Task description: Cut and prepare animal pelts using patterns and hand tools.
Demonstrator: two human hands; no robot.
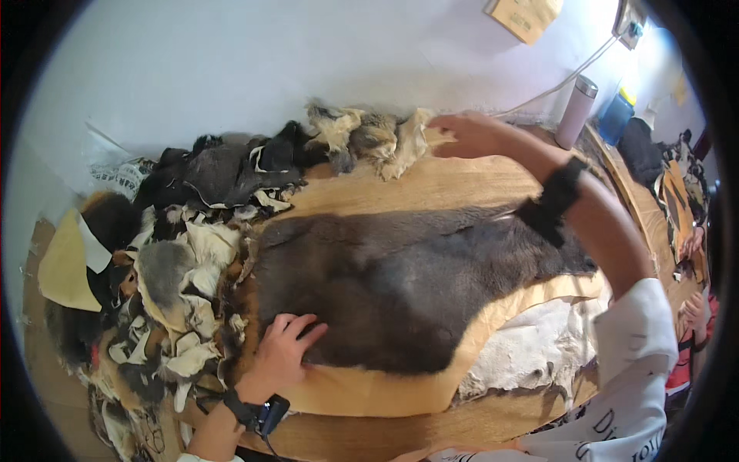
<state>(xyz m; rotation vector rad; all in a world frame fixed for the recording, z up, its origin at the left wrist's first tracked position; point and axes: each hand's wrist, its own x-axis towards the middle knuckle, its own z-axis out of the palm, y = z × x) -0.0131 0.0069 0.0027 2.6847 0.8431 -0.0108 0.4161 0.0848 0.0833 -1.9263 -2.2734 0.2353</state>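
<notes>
A large dark brown fur pelt [385, 285] lies spread, fur up, across a yellow paper sheet [369, 389] on the wooden table. My left hand [286, 346] rests with fingers apart on the pelt's near left edge. Over the far side of the table, my right hand [473, 135] stretches leftward, its fingers extended beside a pile of cream and grey-brown fur scraps [373, 138]. Whether its fingertips touch the nearest scrap I cannot tell. Nothing shows in either hand. My right forearm passes over the pelt's right end and hides part of it.
Mixed fur scraps [181, 285] heap along the left side, with black fur pieces [231, 173] behind. A whitish hide [531, 346] lies at the near right. A pink flask [577, 112] and a blue bottle [616, 117] stand at back right. Another person's hands [697, 308] show far right.
</notes>
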